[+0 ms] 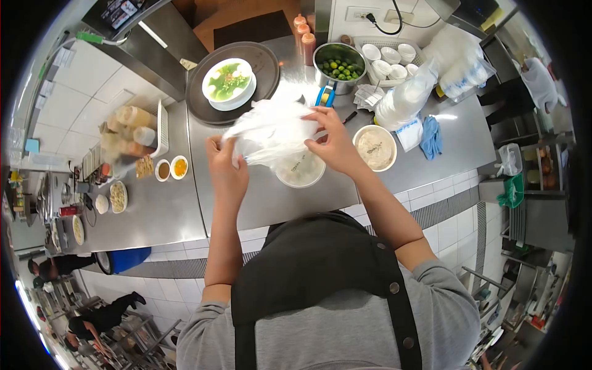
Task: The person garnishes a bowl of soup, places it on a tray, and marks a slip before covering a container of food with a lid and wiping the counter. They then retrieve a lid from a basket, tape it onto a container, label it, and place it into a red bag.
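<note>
A thin white plastic bag (271,126) is stretched between my two hands above the steel counter. My left hand (227,161) pinches its left edge. With thumb and fingers, my right hand (332,140) grips the right edge. Under the bag and partly covered by it stands a round lidded container (300,171) with dark writing on top. A second lidded container (375,148), with pale contents, sits just right of my right hand. Beyond the bag, a white bowl of green soup (229,81) rests on a round dark tray (268,68).
A metal pot of limes (339,63), sauce bottles (308,48) and a basket of small white cups (390,60) stand at the back. Stacked clear lids (404,102) and a blue cloth (431,138) lie right. Small sauce cups (179,167) sit left. Other people are in the background.
</note>
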